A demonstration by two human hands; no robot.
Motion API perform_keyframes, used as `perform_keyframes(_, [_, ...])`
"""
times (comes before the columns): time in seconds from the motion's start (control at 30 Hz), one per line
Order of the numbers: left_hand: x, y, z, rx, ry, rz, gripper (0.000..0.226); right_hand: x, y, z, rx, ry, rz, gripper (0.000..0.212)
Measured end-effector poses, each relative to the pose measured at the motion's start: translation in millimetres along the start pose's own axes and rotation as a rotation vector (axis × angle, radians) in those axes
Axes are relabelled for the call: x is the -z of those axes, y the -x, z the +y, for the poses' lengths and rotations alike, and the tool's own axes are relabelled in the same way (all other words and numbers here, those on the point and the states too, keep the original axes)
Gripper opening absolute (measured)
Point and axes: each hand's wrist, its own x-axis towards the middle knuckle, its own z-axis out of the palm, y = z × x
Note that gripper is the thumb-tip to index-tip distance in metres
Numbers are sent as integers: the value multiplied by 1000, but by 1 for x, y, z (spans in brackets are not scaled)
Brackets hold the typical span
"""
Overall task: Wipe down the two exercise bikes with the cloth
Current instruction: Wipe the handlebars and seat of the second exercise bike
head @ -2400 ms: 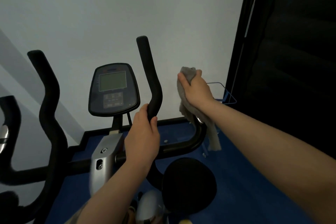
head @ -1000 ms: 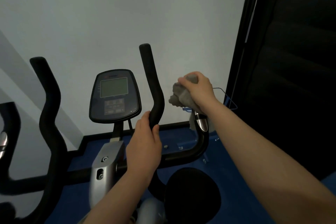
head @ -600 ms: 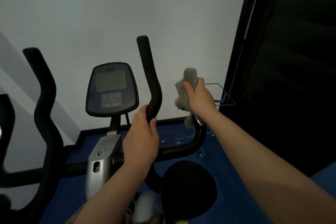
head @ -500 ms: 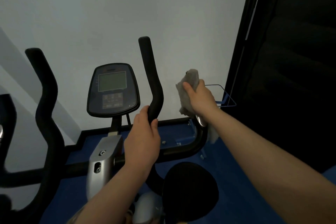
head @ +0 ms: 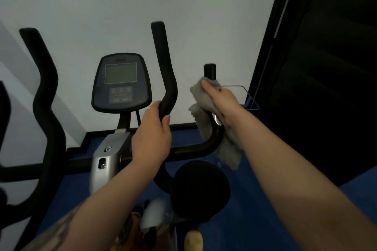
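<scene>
An exercise bike with a dark console (head: 121, 82) and black handlebars stands right in front of me. My left hand (head: 152, 138) grips the base of the tall inner handlebar (head: 164, 63). My right hand (head: 221, 101) holds a grey cloth (head: 202, 100) wrapped around the short right grip (head: 210, 71), whose black top pokes out above the cloth. Part of the cloth hangs down below the bar's bend. The black handlebars of a second bike (head: 46, 96) show at the left edge.
A white wall lies close behind the bikes. A dark doorway or panel (head: 326, 67) fills the right side. A blue wire rack (head: 250, 98) sits by its frame. The floor (head: 265, 199) is blue. A round black pad (head: 201, 189) sits below the handlebars.
My right hand has slid the cloth down the short right grip, uncovering its black top. My left hand has kept its hold on the inner handlebar.
</scene>
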Motion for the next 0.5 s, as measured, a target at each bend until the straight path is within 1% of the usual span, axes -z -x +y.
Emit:
perform_keyframes(0.07, [0,0,0,-4,3,4,40,4,15,16,-40,-124,13,41])
perform_keyframes(0.13, [-2,0,-2,-5,-4,8,40,1,44,44,-134,-275,-10,46])
perform_keyframes(0.2, [-2,0,-5,0,8,4,42,-3,64,59,-224,-373,-25,37])
perform_keyframes(0.27, [-3,1,-8,2,43,-9,44,-1,63,52,-267,-383,-35,32])
perform_keyframes(0.33, [-2,-1,-10,17,88,-31,45,4,50,38,-226,-304,-48,35])
perform_keyframes(0.4, [-2,-2,-12,43,116,-38,45,-2,46,34,-134,-169,48,36])
perform_keyframes(0.47, [-4,-1,-12,64,137,-31,46,-10,54,49,-20,-34,144,38])
perform_keyframes(0.5, [-4,1,-12,68,147,-25,46,-12,63,59,65,20,173,35])
